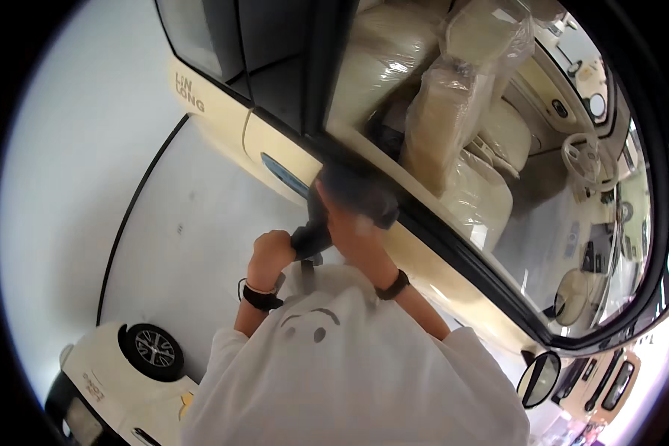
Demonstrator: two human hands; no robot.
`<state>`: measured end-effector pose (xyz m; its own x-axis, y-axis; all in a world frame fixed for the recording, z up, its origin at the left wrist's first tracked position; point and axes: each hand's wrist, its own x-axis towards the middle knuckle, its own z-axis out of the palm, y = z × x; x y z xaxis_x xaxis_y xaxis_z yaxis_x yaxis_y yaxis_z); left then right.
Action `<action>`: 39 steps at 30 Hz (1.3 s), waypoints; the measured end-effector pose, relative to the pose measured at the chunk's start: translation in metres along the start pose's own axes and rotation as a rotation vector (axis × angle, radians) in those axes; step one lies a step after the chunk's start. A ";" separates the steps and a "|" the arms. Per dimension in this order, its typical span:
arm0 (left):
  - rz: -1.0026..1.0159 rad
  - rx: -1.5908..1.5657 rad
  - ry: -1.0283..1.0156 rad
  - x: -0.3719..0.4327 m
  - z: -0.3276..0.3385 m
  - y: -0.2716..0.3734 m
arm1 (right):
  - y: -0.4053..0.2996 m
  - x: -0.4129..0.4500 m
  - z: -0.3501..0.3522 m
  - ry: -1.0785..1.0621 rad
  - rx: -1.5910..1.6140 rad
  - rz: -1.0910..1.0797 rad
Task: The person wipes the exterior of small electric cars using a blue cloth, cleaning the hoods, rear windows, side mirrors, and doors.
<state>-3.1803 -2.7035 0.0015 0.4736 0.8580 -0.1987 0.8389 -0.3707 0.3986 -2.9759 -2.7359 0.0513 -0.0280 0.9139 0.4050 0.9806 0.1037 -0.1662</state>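
Note:
A dark cloth (315, 234) stretches between my two hands in front of the cream car door (273, 150). My left hand (270, 253) is closed around its lower end, away from the car. My right hand (354, 234) holds the blurred, bunched upper part against the door, just below the black window sill (429, 228). Part of that hand's fingers is hidden by the cloth. Close beyond the cloth is a recessed door handle (284, 174), dark blue-grey. Black bands circle both wrists.
Through the side window show plastic-wrapped beige seats (451, 122) and a steering wheel (588, 159). A door mirror (539, 379) juts out at lower right. Behind at lower left stands another pale car (111, 390). Grey floor (184, 223) lies beside the door, crossed by a black line.

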 end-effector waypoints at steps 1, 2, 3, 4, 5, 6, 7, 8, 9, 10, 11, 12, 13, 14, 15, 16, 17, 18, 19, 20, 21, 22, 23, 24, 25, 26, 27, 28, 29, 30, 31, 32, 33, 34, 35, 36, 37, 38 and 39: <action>-0.022 -0.001 0.004 -0.009 0.006 0.008 | 0.008 -0.009 -0.004 -0.006 0.014 -0.016; 0.034 -0.014 0.030 -0.017 0.013 0.017 | 0.017 -0.019 -0.009 -0.038 0.054 -0.002; 0.093 -0.020 0.047 -0.028 0.017 0.025 | 0.021 -0.030 -0.013 -0.073 0.098 0.022; 0.160 0.040 0.103 -0.040 0.022 0.033 | 0.024 -0.041 -0.015 -0.082 0.118 0.015; 0.139 0.046 0.096 -0.052 0.025 0.040 | 0.026 -0.053 -0.017 -0.098 0.050 -0.009; 0.125 0.037 0.080 -0.057 0.025 0.049 | 0.031 -0.061 -0.018 -0.105 -0.025 -0.040; 0.111 0.027 0.064 -0.060 0.025 0.058 | 0.035 -0.067 -0.017 -0.112 -0.100 -0.072; -0.139 -0.070 -0.141 -0.060 0.023 0.065 | 0.038 -0.072 -0.016 -0.116 -0.175 -0.104; -0.165 -0.072 -0.139 -0.068 0.025 0.065 | 0.038 -0.072 -0.020 -0.125 -0.245 -0.140; -0.239 -0.130 -0.157 -0.075 0.028 0.063 | 0.038 -0.071 -0.025 -0.131 -0.229 -0.158; -0.312 -0.188 -0.175 -0.083 0.029 0.060 | 0.038 -0.069 -0.031 -0.075 -0.794 -0.326; -0.327 -0.195 -0.171 -0.088 0.028 0.058 | 0.037 -0.066 -0.035 -0.044 -1.082 -0.413; -0.372 -0.259 -0.192 -0.094 0.024 0.053 | 0.034 -0.065 -0.038 0.006 -1.362 -0.502; -0.414 -0.322 -0.215 -0.100 0.021 0.047 | 0.031 -0.066 -0.039 -0.054 -1.336 -0.487; -0.420 -0.331 -0.200 -0.102 0.022 0.039 | 0.025 -0.062 -0.040 -0.071 -1.329 -0.484; -0.432 -0.382 -0.195 -0.103 0.023 0.030 | 0.020 -0.058 -0.042 -0.089 -1.321 -0.481; -0.441 -0.431 -0.191 -0.103 0.024 0.022 | 0.012 -0.053 -0.044 -0.139 -0.717 -0.228; -0.439 -0.438 -0.184 -0.099 0.017 0.016 | 0.007 -0.051 -0.041 -0.176 -0.418 -0.107; -0.451 -0.474 -0.217 -0.094 0.009 0.010 | 0.002 -0.048 -0.038 -0.179 -0.119 0.015; -0.461 -0.509 -0.252 -0.090 -0.001 0.003 | 0.007 -0.050 -0.025 -0.149 -0.190 -0.039; -0.454 -0.514 -0.244 -0.087 -0.010 -0.003 | 0.008 -0.049 -0.015 -0.115 -0.262 -0.093; -0.394 -0.443 -0.187 -0.081 -0.019 -0.011 | 0.005 -0.046 -0.008 -0.102 -0.273 -0.099; -0.334 -0.371 -0.131 -0.075 -0.029 -0.020 | 0.000 -0.045 -0.003 -0.071 -0.189 -0.044; -0.323 -0.379 -0.111 -0.070 -0.040 -0.029 | -0.005 -0.040 0.002 -0.036 -0.105 0.004; -0.280 -0.363 -0.110 -0.065 -0.051 -0.039 | -0.009 -0.033 0.005 -0.021 -0.117 -0.007; -0.236 -0.346 -0.110 -0.060 -0.060 -0.049 | -0.014 -0.025 0.009 0.013 -0.046 0.054; -0.227 -0.351 -0.098 -0.056 -0.063 -0.060 | -0.019 -0.018 0.013 0.042 0.031 0.118; -0.133 -0.360 -0.026 -0.053 -0.065 -0.072 | -0.024 -0.008 0.019 0.096 -0.075 0.135; -0.040 -0.367 0.045 -0.049 -0.069 -0.082 | -0.028 0.003 0.025 0.107 -0.084 0.129; -0.029 -0.368 0.048 -0.046 -0.078 -0.089 | -0.034 0.014 0.032 0.152 0.016 0.197; 0.031 -0.379 0.074 -0.042 -0.086 -0.094 | -0.038 0.024 0.040 0.197 0.117 0.262; 0.091 -0.390 0.100 -0.038 -0.095 -0.098 | -0.038 0.034 0.048 0.207 0.234 0.332; 0.096 -0.386 0.104 -0.036 -0.104 -0.105 | -0.039 0.046 0.052 0.214 0.234 0.332; 0.125 -0.398 0.112 -0.035 -0.113 -0.111 | -0.037 0.060 0.054 0.326 0.113 0.202; 0.152 -0.410 0.122 -0.033 -0.122 -0.117 | -0.034 0.074 0.055 0.435 -0.007 0.069; 0.147 -0.408 0.127 -0.031 -0.129 -0.123 | -0.033 0.091 0.049 0.509 -0.063 0.045; 0.190 -0.417 0.160 -0.030 -0.136 -0.129 | -0.035 0.106 0.040 0.582 -0.119 0.025; 0.230 -0.425 0.195 -0.028 -0.143 -0.135 | -0.039 0.117 0.033 0.518 0.110 0.194; 0.231 -0.423 0.193 -0.025 -0.156 -0.137 | -0.041 0.128 0.028 0.478 0.222 0.280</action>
<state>-3.3484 -2.6187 0.0916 0.5421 0.8356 0.0896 0.5174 -0.4158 0.7479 -3.0253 -2.6119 0.0850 0.3663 0.6458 0.6699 0.8728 0.0112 -0.4880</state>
